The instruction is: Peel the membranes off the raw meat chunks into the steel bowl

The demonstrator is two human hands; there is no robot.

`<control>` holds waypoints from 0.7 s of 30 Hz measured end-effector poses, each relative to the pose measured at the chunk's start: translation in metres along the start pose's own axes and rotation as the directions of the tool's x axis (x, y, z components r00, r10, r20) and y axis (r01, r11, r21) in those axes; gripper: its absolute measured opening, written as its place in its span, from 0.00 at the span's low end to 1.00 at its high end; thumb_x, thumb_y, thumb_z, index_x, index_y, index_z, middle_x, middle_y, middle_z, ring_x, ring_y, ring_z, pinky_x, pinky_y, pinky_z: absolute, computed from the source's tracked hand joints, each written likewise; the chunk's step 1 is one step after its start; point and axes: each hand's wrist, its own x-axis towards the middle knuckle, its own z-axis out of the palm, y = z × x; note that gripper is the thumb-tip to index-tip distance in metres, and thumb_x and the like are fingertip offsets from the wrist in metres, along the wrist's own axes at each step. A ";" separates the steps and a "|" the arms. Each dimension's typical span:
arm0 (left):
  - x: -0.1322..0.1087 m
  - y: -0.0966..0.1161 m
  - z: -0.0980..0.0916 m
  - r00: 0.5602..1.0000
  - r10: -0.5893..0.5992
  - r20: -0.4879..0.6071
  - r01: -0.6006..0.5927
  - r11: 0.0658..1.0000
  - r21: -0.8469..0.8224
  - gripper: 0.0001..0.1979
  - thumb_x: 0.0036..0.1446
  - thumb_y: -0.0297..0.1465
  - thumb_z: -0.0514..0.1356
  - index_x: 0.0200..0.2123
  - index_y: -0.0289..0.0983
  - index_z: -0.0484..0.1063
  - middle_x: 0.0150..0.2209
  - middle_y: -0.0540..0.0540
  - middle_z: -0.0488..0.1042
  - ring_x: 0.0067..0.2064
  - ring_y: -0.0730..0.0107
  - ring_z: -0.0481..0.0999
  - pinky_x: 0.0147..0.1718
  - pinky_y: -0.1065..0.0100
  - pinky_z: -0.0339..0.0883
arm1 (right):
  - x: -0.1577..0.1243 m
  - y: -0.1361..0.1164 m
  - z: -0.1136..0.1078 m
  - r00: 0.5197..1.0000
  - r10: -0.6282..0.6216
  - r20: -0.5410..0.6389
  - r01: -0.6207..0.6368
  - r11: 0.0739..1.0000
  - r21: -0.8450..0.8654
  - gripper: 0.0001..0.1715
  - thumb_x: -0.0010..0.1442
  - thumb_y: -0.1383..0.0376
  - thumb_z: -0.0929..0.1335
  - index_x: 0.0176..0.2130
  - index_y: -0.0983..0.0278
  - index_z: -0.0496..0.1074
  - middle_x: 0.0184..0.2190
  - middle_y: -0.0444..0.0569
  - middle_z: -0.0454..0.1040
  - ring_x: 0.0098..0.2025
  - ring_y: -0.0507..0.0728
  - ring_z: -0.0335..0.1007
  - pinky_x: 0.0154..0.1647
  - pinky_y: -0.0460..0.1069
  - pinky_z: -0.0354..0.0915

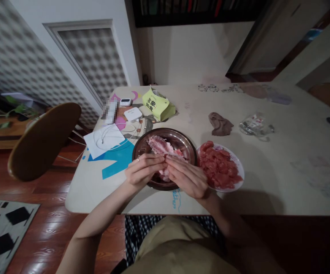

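Observation:
A round metal bowl [192, 146] near the table's front edge holds pale pink, fatty raw meat [161, 145]. Over the bowl, my left hand [145, 168] and my right hand [187, 177] meet at the fingertips. The fingers of both are pressed together in a pinch above the meat, and whatever lies between them is too small and hidden to name. Part of the meat is covered by my hands. Just right of the bowl, a patterned white plate [240, 167] bears a heap of red meat strips [220, 165].
A yellow-green packet [158, 105] lies behind the bowl. To the left are a white device [133, 114], a cable and white paper [103, 142]. A crumpled brown cloth [220, 124] and a clear plastic item [254, 125] lie behind the plate. A chair [43, 142] stands left.

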 end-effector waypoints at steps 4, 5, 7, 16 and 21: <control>0.001 0.002 0.001 1.000 0.000 0.030 0.000 1.000 -0.016 0.18 0.65 0.23 0.62 0.57 0.40 0.76 0.46 0.43 0.83 0.50 0.62 0.84 0.44 0.63 0.82 | -0.003 -0.002 0.001 1.000 0.009 -0.015 -0.010 0.997 -0.075 0.15 0.62 0.74 0.72 0.50 0.74 0.75 0.48 0.60 0.82 0.57 0.58 0.78 0.58 0.50 0.78; 0.001 0.002 0.001 0.999 0.003 0.036 -0.003 1.000 -0.017 0.18 0.66 0.23 0.61 0.57 0.40 0.76 0.47 0.43 0.83 0.50 0.62 0.84 0.44 0.63 0.82 | -0.003 -0.002 0.000 1.000 0.008 -0.013 -0.009 0.997 -0.080 0.15 0.62 0.74 0.72 0.50 0.74 0.75 0.48 0.60 0.82 0.57 0.58 0.78 0.58 0.50 0.78; 0.001 0.003 0.001 0.999 0.013 0.048 -0.012 1.000 -0.022 0.17 0.66 0.23 0.60 0.57 0.39 0.76 0.47 0.42 0.83 0.50 0.62 0.83 0.44 0.63 0.83 | -0.002 -0.004 -0.002 1.000 0.010 -0.011 -0.011 0.997 -0.083 0.14 0.63 0.74 0.72 0.49 0.75 0.75 0.47 0.61 0.82 0.57 0.59 0.78 0.57 0.50 0.78; 0.001 0.005 -0.001 0.991 0.063 0.116 -0.059 0.998 -0.035 0.17 0.67 0.23 0.58 0.57 0.35 0.75 0.47 0.41 0.83 0.54 0.62 0.82 0.46 0.63 0.83 | 0.002 -0.002 -0.015 0.997 -0.050 0.066 0.054 0.997 -0.061 0.13 0.65 0.74 0.69 0.50 0.72 0.75 0.46 0.59 0.83 0.55 0.59 0.79 0.55 0.52 0.80; 0.004 0.009 -0.005 0.972 0.076 0.222 -0.072 0.997 -0.028 0.14 0.67 0.23 0.59 0.54 0.32 0.76 0.48 0.40 0.83 0.56 0.63 0.81 0.49 0.65 0.82 | -0.006 0.003 -0.019 0.991 -0.108 0.078 0.111 0.993 -0.039 0.14 0.63 0.74 0.71 0.49 0.74 0.75 0.46 0.60 0.83 0.57 0.61 0.77 0.57 0.52 0.79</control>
